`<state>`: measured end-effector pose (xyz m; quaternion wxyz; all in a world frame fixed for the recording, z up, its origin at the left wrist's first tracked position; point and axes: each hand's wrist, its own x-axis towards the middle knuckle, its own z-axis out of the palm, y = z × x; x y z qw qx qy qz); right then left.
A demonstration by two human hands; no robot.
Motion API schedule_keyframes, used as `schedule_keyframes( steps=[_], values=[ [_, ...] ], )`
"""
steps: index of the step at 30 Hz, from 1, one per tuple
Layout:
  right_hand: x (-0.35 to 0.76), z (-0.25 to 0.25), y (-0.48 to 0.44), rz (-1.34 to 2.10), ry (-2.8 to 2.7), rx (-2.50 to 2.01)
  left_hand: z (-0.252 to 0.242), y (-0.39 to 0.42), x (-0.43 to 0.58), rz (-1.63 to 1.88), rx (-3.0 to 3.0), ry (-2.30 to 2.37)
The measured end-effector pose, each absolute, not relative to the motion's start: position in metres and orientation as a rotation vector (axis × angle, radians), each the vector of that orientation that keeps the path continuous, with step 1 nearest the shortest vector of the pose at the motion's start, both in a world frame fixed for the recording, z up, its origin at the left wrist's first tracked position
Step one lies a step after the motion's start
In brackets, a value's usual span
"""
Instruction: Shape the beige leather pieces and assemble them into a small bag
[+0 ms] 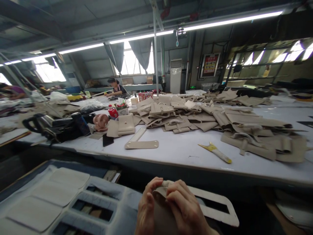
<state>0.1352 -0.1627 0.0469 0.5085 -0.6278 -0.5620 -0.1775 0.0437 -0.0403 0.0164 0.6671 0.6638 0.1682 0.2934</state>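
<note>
At the bottom centre, my left hand [146,209] and my right hand [186,207] both grip a beige leather piece [160,192], fingers curled over its top edge. The piece sits between the two hands and is mostly hidden by them. Under the hands lies a pale template with a rectangular cut-out [215,205]. Beyond, on the white worktable [186,150], a large heap of beige bag parts [220,120] is spread out.
A yellow-handled scraper [216,152] and a beige strap piece [140,141] lie on the table. A pink fan [100,121], a red bottle [112,111] and black bags [56,128] stand at left. Pale cutting templates [61,195] lie low left. A person [114,87] sits far back.
</note>
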Motion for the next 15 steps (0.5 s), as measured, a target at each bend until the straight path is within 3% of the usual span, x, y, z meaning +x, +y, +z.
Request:
schedule_keyframes(
  steps=[5,15],
  values=[
    [0.131,0.042,-0.174,-0.536,-1.524,-1.442,0.017,-0.038,0.039,0.628,1.548,0.300],
    [0.135,0.047,-0.179,-0.348,-1.439,-1.526,0.024,-0.035,0.038,0.492,1.623,0.320]
  ],
)
